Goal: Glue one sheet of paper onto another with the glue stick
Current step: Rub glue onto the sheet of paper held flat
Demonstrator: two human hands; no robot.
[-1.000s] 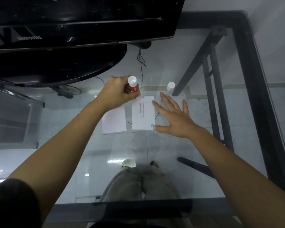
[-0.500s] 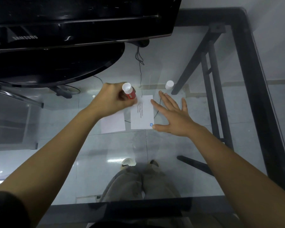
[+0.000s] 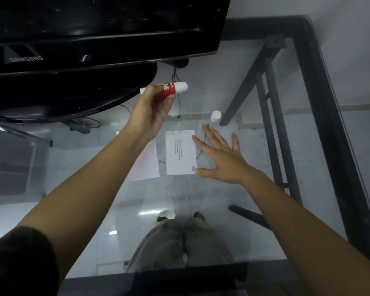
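Observation:
My left hand (image 3: 150, 113) is raised above the glass table and grips a red glue stick (image 3: 169, 90), which lies almost level with its white end pointing right. Two white sheets lie side by side on the glass. The right sheet (image 3: 179, 153) carries small print and a blue logo. The plain sheet (image 3: 146, 163) is partly under my left forearm. My right hand (image 3: 220, 159) lies flat with spread fingers, pressing the right edge of the printed sheet. The white cap (image 3: 215, 116) of the glue stick stands on the glass just beyond my right fingertips.
A black monitor (image 3: 94, 28) on its round base (image 3: 51, 103) fills the far left of the glass table. The table's black frame (image 3: 329, 124) runs along the right side and its near edge (image 3: 179, 280) crosses the bottom. My legs and shoes show through the glass.
My left hand has lifted the glue stick off the printed sheet's top left corner, up and away, and turned it level. My right hand stays on the sheet.

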